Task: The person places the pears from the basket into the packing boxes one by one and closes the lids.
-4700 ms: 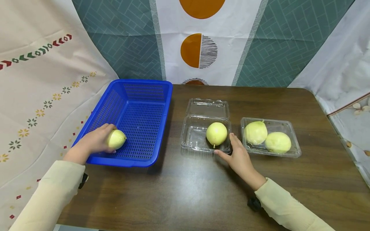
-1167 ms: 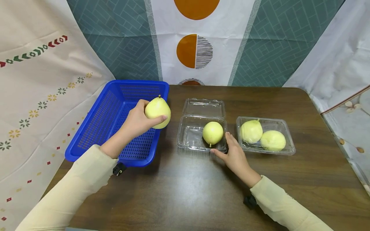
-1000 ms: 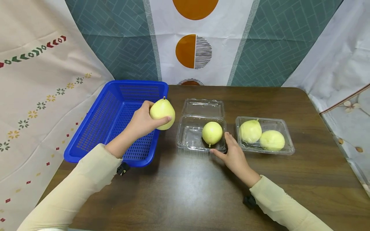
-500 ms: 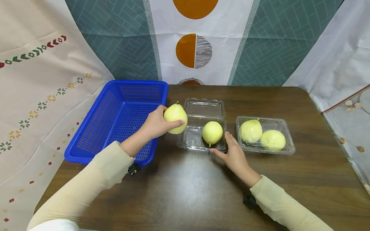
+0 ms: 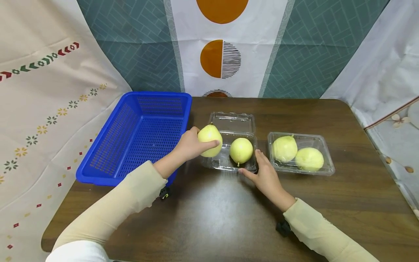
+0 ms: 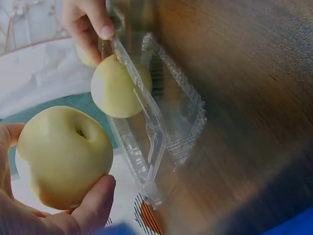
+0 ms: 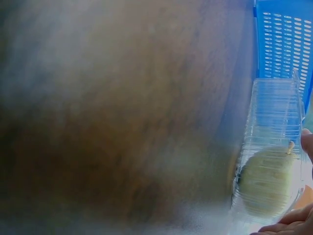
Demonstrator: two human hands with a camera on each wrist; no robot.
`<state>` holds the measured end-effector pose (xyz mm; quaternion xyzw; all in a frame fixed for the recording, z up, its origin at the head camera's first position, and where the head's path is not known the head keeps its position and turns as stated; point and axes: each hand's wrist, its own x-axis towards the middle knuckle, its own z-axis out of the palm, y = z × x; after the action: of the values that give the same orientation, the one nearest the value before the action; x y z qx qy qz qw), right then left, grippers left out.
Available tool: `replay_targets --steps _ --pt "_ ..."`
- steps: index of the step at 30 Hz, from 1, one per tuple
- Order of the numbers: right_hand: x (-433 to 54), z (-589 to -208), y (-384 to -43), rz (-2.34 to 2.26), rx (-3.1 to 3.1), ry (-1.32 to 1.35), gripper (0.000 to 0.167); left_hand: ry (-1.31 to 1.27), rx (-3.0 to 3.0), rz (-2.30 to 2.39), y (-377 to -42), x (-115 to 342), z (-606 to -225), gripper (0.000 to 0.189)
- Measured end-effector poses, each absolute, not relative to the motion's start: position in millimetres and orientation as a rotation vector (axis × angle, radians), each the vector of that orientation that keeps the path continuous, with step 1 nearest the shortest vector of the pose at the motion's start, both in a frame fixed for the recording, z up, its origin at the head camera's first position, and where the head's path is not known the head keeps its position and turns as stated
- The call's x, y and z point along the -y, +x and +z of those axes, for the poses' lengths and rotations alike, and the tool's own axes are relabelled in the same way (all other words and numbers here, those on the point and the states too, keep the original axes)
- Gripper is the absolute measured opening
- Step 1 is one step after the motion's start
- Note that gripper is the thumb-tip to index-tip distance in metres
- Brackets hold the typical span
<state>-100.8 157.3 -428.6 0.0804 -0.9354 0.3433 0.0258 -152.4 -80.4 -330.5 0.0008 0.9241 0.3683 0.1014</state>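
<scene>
My left hand point(image 5: 188, 147) grips a pale yellow-green pear point(image 5: 210, 141), stem up, over the left half of a hinged clear plastic box point(image 5: 222, 160). Its lid point(image 5: 232, 123) lies folded back away from me. One pear point(image 5: 241, 151) sits in the box's right half, stem toward me. My right hand point(image 5: 267, 178) rests at the box's near right corner, thumb at the front and fingers fairly straight along the side. In the left wrist view the held pear point(image 6: 63, 156) appears above and apart from the box rim point(image 6: 151, 117). The right wrist view shows the box's clear wall point(image 7: 274, 112).
A blue perforated basket point(image 5: 147, 145) stands on the left of the brown table point(image 5: 209, 225), with no fruit visible inside. Right of my right hand is a second clear box point(image 5: 322, 143), its lid down over two pears point(image 5: 309, 159). Patterned cloth point(image 5: 157, 54) hangs behind.
My left hand picked the pear out of the blue basket and carried it right, over the basket's edge, to the lidded box's left half. My right hand has stayed at the box corner.
</scene>
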Motion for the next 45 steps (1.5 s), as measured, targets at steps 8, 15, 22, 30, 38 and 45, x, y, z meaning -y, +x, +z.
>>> replay_targets --steps 8,15,22,30,38,45 --pt "-158 -429 -101 1.042 2.879 0.265 0.089 -0.001 -2.736 1.045 -158 66 -338 0.069" --pt "-158 -428 -101 1.039 2.878 0.264 0.089 -0.011 -2.706 0.999 -165 58 -345 0.072" --pt "-158 -427 -103 1.068 2.903 0.251 0.091 -0.032 -2.737 0.899 -170 47 -351 0.069" --pt "-159 -428 -103 1.063 2.896 0.257 0.089 -0.056 -2.759 0.811 -168 38 -358 0.069" --pt "-158 -427 -103 1.061 2.914 0.251 0.089 -0.041 -2.791 0.715 -169 33 -364 0.082" --pt "-159 -426 -103 1.059 2.916 0.245 0.089 0.017 -2.818 0.563 -171 30 -363 0.084"
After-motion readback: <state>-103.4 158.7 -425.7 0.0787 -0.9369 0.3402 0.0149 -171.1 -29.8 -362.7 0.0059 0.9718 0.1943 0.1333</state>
